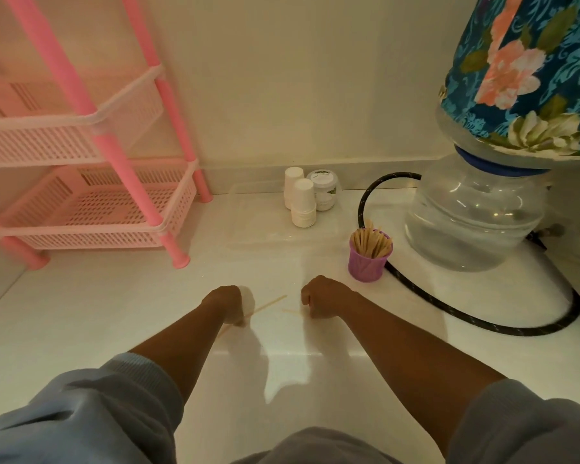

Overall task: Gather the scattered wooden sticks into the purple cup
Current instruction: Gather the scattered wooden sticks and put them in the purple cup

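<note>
A white floor meets a cream wall behind a pink rack.

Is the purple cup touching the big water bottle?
Apart. The head view shows a strip of white counter and the black hose between the purple cup and the water bottle.

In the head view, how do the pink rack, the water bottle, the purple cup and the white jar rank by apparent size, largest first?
1. pink rack
2. water bottle, partly cut off by the frame edge
3. purple cup
4. white jar, partly hidden and farther from the camera, so its rank below the cup is unsure.
</note>
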A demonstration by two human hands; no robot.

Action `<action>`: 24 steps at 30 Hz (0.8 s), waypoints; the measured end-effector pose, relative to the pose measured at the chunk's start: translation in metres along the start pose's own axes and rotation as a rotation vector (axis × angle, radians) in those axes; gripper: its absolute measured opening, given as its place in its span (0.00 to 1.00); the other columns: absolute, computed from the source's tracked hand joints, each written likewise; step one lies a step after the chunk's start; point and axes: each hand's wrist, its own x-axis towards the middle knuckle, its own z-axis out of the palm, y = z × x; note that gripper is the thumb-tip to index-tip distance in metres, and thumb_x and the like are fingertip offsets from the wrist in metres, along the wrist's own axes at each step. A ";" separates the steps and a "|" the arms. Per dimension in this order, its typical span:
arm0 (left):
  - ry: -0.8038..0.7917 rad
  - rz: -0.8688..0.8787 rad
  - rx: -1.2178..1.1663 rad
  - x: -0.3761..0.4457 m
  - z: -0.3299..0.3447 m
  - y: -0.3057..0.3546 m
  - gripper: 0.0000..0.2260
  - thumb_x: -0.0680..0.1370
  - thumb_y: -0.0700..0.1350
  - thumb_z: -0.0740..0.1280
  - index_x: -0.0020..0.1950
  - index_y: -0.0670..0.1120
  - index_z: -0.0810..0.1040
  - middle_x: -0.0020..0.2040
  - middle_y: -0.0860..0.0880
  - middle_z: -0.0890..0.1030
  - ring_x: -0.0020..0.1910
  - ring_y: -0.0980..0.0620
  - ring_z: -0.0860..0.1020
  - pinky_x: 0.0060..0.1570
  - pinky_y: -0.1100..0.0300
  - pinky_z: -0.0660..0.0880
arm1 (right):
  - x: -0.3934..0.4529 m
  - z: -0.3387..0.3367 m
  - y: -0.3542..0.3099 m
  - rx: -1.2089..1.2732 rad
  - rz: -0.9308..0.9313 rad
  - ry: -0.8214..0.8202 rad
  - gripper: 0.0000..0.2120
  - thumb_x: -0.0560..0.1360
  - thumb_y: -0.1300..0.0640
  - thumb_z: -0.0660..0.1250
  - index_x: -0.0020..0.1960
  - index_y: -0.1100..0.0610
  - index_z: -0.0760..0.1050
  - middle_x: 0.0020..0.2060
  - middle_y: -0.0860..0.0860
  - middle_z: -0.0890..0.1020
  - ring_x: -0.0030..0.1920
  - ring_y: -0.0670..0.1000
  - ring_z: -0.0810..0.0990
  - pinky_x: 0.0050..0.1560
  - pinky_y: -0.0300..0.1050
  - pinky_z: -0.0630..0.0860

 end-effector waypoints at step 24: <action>0.183 0.015 -0.238 -0.010 0.039 -0.043 0.08 0.73 0.43 0.67 0.46 0.50 0.85 0.49 0.54 0.84 0.50 0.52 0.81 0.50 0.61 0.77 | 0.014 0.011 -0.035 -0.104 -0.071 -0.036 0.13 0.72 0.64 0.63 0.55 0.57 0.78 0.56 0.55 0.75 0.54 0.56 0.79 0.53 0.50 0.78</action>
